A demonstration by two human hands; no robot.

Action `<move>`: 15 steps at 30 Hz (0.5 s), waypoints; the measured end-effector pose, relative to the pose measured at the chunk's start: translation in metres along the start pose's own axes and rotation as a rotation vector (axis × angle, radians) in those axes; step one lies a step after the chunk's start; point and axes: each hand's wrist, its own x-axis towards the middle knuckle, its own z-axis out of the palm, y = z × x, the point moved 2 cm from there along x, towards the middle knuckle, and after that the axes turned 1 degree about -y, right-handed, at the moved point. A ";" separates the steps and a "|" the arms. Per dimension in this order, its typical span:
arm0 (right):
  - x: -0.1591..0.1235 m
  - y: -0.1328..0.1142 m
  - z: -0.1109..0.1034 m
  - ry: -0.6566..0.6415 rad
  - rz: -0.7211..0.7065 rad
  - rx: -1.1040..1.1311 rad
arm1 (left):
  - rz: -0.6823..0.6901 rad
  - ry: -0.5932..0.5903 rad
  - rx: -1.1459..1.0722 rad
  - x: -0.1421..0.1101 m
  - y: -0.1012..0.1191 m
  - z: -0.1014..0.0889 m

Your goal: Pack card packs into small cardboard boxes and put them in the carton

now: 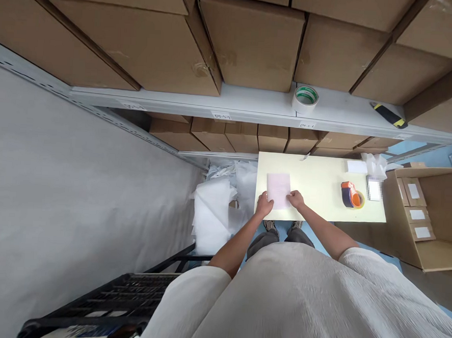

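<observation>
A flat, pale pink rectangular sheet or packet point(278, 188) lies on the left part of the cream tabletop point(316, 190); its exact kind is not clear. My left hand point(264, 205) grips its lower left edge, thumb on top. At its right edge, my right hand point(295, 199) pinches it between thumb and fingers. Farther right on the table sits an orange and dark blue tape dispenser point(350, 194) with a roll of tape on it.
Cardboard boxes point(252, 43) fill the shelf above, where a tape roll point(306, 99) and a utility knife point(388, 115) lie near the edge. White foam sheets point(212, 209) stand left of the table. An open carton point(446, 264) holds small boxes at right; a black crate point(118, 300) is lower left.
</observation>
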 end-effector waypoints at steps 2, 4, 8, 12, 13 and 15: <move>0.002 0.000 0.002 -0.011 0.002 -0.001 | -0.017 -0.003 -0.004 -0.001 -0.001 -0.001; 0.003 0.000 0.004 -0.044 -0.003 0.002 | -0.022 0.005 -0.005 -0.002 -0.002 -0.003; 0.008 -0.002 0.008 -0.048 -0.049 0.028 | -0.023 0.004 -0.025 0.000 -0.004 -0.006; 0.018 -0.016 0.013 -0.015 -0.100 0.049 | -0.010 0.016 -0.032 0.003 -0.004 -0.012; 0.021 -0.021 0.015 -0.011 -0.103 0.054 | -0.003 0.027 -0.026 0.004 -0.003 -0.014; 0.030 -0.033 0.019 -0.001 -0.097 0.062 | 0.027 0.055 -0.001 0.005 0.000 -0.021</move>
